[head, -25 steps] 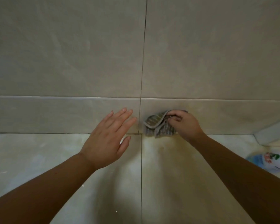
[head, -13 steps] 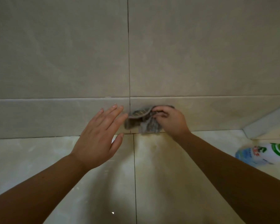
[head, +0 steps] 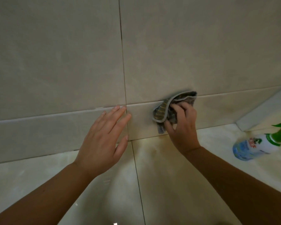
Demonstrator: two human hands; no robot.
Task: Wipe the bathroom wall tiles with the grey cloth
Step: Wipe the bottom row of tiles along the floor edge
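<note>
1. Right hand (head: 182,127) of mine grips the grey cloth (head: 162,111), with the fingers curled over its bunched middle and the thumb hooked under it.
2. My left hand (head: 102,140) is open and holds nothing. Its fingers are straight and close together, and the fingertips lie on the low skirting tile (head: 39,132) beside the vertical grout line (head: 122,62). I cannot tell whether the palm touches the wall.
3. The cloth is crumpled against the wall across the seam between the skirting tile and the large wall tile (head: 169,54) above it, to the right of my left hand. A pale-edged striped fold curls out to the left of my knuckles.
4. Glossy cream floor tiles (head: 161,184) meet the wall just below both hands.
5. A spray bottle (head: 256,145) with a white body, blue label and green trigger head is on the floor at the far right, apart from my right arm.
</note>
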